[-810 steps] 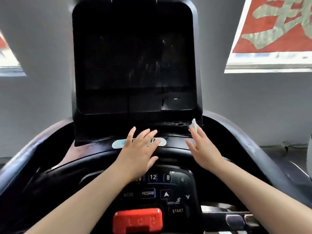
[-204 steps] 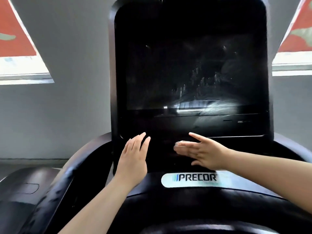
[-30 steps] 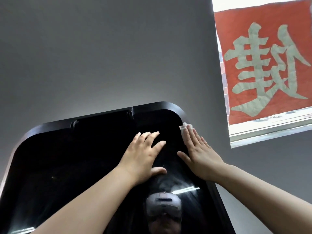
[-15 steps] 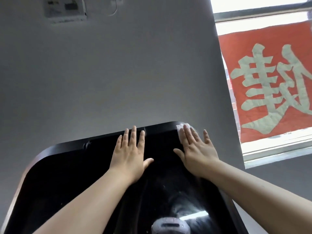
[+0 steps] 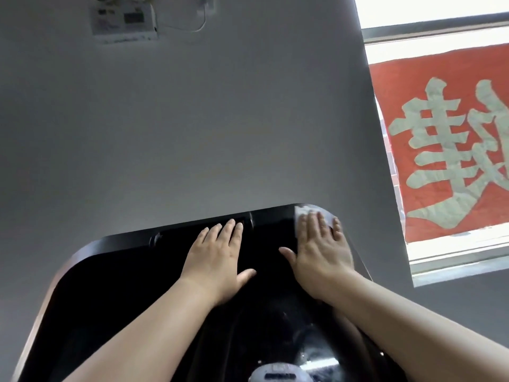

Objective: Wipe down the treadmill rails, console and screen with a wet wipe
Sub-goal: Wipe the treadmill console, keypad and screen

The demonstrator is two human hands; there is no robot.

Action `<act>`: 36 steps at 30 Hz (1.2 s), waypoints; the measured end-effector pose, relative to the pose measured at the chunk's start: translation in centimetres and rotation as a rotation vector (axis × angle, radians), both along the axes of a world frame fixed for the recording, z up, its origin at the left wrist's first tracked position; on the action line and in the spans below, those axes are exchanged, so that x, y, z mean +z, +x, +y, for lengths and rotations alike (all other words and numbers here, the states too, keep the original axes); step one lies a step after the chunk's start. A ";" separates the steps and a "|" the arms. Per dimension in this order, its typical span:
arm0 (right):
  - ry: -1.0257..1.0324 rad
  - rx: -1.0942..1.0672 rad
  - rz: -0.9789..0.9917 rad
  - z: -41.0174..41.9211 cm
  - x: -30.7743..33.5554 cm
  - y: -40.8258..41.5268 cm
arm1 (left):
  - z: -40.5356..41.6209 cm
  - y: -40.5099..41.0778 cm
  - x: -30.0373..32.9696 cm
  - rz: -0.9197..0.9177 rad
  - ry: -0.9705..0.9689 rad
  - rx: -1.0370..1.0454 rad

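High on the grey wall at the far left hangs a white wall-mounted box [image 5: 124, 20] with a thin cord trailing from it. Below it, the glossy black rounded-corner treadmill screen [image 5: 115, 285] fills the lower part of the view, tilted away toward its top edge.

The left hand [image 5: 217, 257] lies flat on the upper middle of the screen, fingers straight and close together, thumb spread to the side; it holds nothing and seems only to brace. Just beside it, apart from it, the right hand [image 5: 319, 249] presses flat with straight fingers on the thin white wet wipe [image 5: 305, 212], which sits at the screen's top right corner and shows past the fingertips and along the edge. A reflection of the head-worn camera [image 5: 278, 374] shows at the bottom of the glass. At the far right a red banner with a large pale character [image 5: 446, 139] covers the bright window [image 5: 454, 257].

The step in hand looks like the screen wipe, now at its upper right corner and top rim. The next move would likely call for dragging the wipe leftward along the top edge under steady flat pressure, with the left hand shifting clear of its path. The console and rails are out of view, so their state cannot be told.
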State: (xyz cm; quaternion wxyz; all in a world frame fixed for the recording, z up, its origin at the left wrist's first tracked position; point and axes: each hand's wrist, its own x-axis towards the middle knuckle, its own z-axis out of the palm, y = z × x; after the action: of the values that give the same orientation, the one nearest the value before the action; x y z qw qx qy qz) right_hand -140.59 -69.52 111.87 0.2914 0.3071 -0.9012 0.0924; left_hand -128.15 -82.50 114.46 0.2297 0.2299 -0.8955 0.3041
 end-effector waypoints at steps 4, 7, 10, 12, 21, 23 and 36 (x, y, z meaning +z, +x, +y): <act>-0.019 -0.115 -0.099 2.3 -2.2 0.2 | -0.2 0.0 -0.1 0.000 0.019 -0.023; -0.085 -0.089 -0.166 1.3 -1.2 0.3 | -0.1 0.0 -0.3 0.000 0.029 -0.033; -0.154 -0.036 -0.183 -0.2 1.0 -0.8 | 0.0 0.0 -0.1 0.000 0.030 -0.049; -0.149 0.017 -0.163 -1.4 2.6 -1.6 | 0.1 -0.2 -0.2 0.008 0.038 -0.058; 0.024 0.398 0.048 -2.5 3.3 -0.1 | 0.0 -0.2 -0.5 0.035 0.056 -0.078; 0.072 0.367 0.078 -0.6 3.3 -0.6 | -0.1 -0.2 -0.3 0.030 0.045 -0.081; 0.033 0.462 -0.069 -4.5 5.5 0.1 | 0.1 -0.2 -0.5 0.051 0.104 -0.064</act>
State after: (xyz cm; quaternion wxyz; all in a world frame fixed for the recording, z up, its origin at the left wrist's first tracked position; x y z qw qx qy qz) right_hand -140.46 -73.99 117.36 0.2263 0.5066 -0.8179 0.1522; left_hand -128.40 -82.43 113.92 0.2497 0.2205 -0.9108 0.2439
